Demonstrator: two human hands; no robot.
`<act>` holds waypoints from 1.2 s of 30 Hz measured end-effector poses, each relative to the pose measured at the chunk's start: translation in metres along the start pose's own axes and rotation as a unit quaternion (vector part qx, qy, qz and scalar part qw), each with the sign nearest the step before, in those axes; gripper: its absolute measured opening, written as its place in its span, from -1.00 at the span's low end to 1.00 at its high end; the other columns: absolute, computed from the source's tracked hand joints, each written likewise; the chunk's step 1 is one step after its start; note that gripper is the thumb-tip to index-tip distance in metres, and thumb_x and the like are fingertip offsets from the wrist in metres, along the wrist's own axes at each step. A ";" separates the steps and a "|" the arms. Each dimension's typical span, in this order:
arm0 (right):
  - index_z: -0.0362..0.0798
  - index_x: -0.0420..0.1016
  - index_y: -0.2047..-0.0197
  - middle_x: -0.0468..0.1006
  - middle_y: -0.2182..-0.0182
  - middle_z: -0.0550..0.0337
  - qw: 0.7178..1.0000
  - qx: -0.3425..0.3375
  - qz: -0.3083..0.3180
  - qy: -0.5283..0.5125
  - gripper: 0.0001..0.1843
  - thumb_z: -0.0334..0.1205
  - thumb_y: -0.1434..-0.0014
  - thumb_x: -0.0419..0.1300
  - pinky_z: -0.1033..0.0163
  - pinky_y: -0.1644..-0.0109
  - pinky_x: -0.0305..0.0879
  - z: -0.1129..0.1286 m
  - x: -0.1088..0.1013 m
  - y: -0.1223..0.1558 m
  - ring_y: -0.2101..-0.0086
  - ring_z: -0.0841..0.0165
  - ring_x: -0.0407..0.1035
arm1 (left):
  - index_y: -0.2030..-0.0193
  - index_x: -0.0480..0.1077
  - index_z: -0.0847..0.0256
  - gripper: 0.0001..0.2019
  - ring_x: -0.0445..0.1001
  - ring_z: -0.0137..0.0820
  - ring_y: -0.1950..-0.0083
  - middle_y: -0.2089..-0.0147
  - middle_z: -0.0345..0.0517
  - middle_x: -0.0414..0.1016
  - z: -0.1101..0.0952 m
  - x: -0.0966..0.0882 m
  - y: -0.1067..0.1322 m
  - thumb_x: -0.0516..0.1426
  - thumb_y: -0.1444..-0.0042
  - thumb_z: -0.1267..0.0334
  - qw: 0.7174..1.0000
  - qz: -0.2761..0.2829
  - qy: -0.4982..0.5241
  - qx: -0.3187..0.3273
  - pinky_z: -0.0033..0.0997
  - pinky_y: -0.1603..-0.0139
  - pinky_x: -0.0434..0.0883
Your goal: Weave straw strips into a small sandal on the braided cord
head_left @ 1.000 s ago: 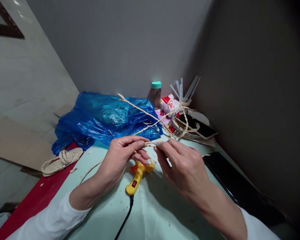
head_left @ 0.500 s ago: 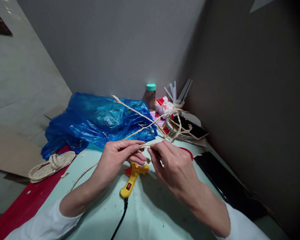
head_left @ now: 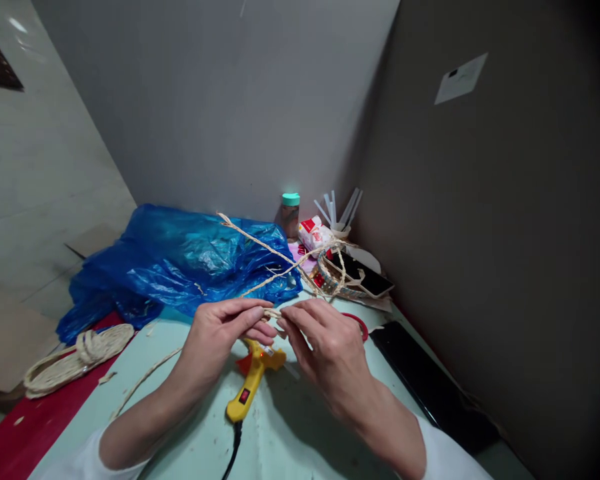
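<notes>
My left hand and my right hand meet above the pale green table, both pinching a short stretch of pale twisted straw cord between thumb and fingers. Long strands of the cord run from my fingers back over the blue plastic bag. Another strand trails off to the left under my left wrist. A yellow glue gun lies on the table just below my hands, its black cable leading toward me.
A coil of straw cord lies on the red surface at left. At the back right corner stand a jar with a green lid, glue sticks in a cup, a red-white packet, a small basket and a phone. A black slab lies along the right wall.
Both hands have come closer together on the cord, so less of it shows between them. The camera has tilted up, shifting everything lower and left in view.
</notes>
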State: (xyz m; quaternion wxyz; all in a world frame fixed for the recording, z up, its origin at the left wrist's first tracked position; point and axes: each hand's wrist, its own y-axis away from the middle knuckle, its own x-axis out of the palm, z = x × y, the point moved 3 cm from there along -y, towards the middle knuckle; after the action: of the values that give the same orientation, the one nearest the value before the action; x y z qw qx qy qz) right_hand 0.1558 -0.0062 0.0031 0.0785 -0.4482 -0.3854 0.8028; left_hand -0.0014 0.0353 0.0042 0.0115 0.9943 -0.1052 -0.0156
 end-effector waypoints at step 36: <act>-0.13 0.48 0.08 0.64 0.24 0.05 0.994 0.004 -0.027 -0.106 -0.78 -0.48 -0.21 0.15 0.23 0.23 0.40 0.004 0.014 0.010 0.32 0.29 0.51 | 0.30 0.47 0.33 -0.93 0.55 -0.51 0.49 0.49 -0.14 0.59 0.005 0.003 0.002 0.22 -0.05 0.39 0.985 -0.024 0.168 -0.027 -0.63 0.37 0.48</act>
State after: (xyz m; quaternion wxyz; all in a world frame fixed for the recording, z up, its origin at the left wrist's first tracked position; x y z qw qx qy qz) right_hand 0.1467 -0.0081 -0.0119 0.0609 -0.3498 -0.4006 0.8446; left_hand 0.0013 0.0323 -0.0013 0.0552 0.9843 -0.0778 0.1488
